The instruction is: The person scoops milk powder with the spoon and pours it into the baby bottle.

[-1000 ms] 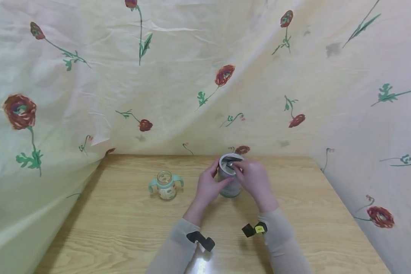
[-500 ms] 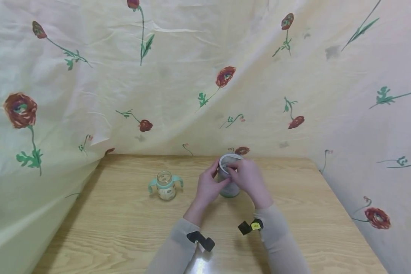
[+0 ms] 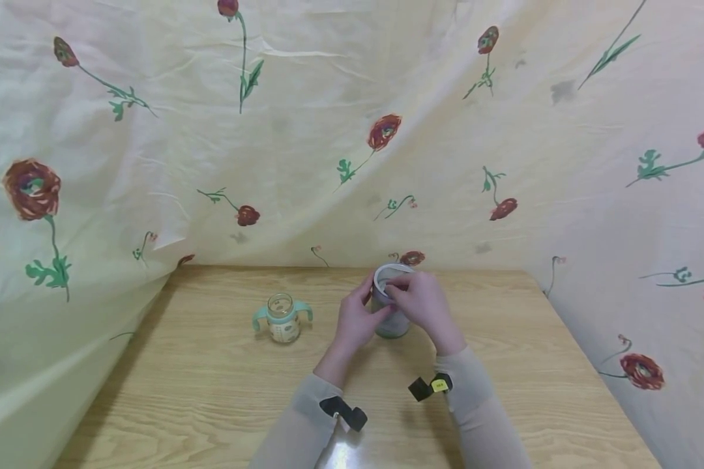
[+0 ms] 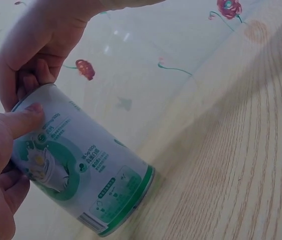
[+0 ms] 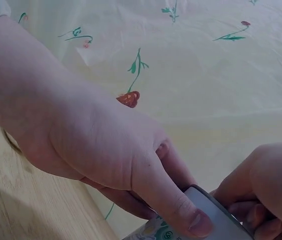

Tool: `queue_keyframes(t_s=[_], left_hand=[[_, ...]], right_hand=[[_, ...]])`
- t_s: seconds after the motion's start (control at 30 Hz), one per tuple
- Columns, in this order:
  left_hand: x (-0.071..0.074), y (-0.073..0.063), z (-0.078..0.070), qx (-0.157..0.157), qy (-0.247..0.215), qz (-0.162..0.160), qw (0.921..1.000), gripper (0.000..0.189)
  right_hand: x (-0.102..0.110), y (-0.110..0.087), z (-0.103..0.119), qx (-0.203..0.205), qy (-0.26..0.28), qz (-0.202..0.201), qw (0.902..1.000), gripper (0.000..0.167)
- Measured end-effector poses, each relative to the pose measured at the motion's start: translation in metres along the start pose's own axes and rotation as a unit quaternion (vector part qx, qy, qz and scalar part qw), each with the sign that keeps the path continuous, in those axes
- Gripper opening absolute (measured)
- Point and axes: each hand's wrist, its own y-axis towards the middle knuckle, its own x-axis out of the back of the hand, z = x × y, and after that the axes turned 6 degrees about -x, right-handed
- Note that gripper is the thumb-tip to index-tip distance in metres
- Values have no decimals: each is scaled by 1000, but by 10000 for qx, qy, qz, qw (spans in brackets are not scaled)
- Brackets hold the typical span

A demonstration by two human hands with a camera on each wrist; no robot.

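A white and green milk powder can (image 4: 100,165), upright on the table in the head view, has its round mouth (image 3: 394,268) facing up. My left hand (image 3: 354,318) grips its near left side, thumb (image 5: 193,220) across the front near the rim. The can's printed label faces the left wrist view. Over the mouth, my right hand (image 3: 424,303) has curled fingers reaching just inside the rim, seemingly pinching a small silvery piece mostly hidden by the fingertips. In the right wrist view, those curled fingers (image 5: 261,215) are at the rim.
Left of the can stands a clear baby bottle (image 3: 284,326) with a mint collar and two handles, its top uncapped. The wooden table (image 3: 223,384) ends at the back against a flowered cloth (image 3: 299,163). Straps with small black devices sit on both sleeves.
My right hand has shifted slightly left and deeper over the mouth. The dark patch and silvery piece seen there a second ago no longer show. The left hand keeps its grip.
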Motion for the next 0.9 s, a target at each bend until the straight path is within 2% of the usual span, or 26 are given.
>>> queue_keyframes(t_s=[0.13,0.23,0.4,0.53,0.67,0.77,0.9], left_hand=[[-2,-1,1,-90,154,-8,9998,82],[-4,-1,1,-62,269,-4,9996,87],[-9,-1,1,160,154,-14,9998,100],[-12,-1,-1,328,95,-232,9992,110],[-15,1,-2,288,-5,-463,9985,110],[-17,1,-2,306,-93,-529,9981,108],[-20,0,-2,352,-175,-538,9978,105]], right_hand=[[1,-5,-3,-308,553,-106,9979,17],[3,-10,-7,-569,1033,-313,9925,18],[3,-19,-16,-837,1508,-1064,9793,17],[2,-26,-23,-568,1572,-1743,9704,13],[0,-31,-32,-1,1386,-2320,9628,8],[-2,-35,-39,382,1244,-2631,9560,7],[-5,-40,-46,557,1280,-2836,9487,6]])
